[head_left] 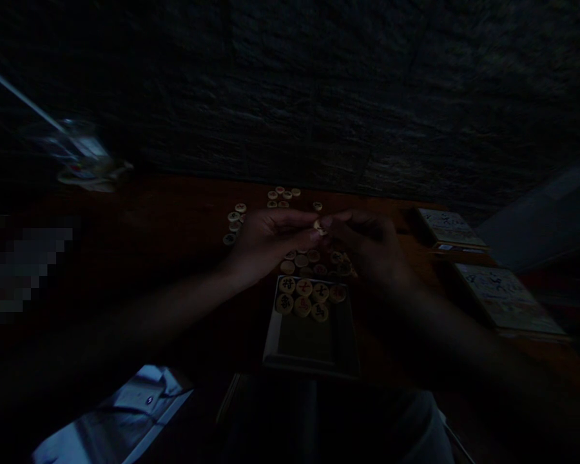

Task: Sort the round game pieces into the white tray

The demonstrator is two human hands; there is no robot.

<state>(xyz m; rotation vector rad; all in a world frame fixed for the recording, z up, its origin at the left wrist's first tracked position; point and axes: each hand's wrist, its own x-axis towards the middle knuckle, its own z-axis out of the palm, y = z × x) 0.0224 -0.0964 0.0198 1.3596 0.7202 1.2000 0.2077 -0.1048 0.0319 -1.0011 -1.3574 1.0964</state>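
A round wooden chess piece [320, 227] with a dark mark is pinched between the fingertips of my left hand [265, 241] and my right hand [374, 245], above the table. Below them, near the table's front edge, is an open box [271, 335] with several round pieces in two rows at its far end: four in the back row, three in front. Their characters are black or red. More loose pieces [301, 260] lie just behind the box, partly hidden by my hands.
Other pieces [234, 226] lie left of my hands and further back. Two flat illustrated boxes [449, 229] rest at the right. A clear container [87, 151] stands at the back left, before a dark wall [294, 96]. The wooden table [174, 200] is dimly lit.
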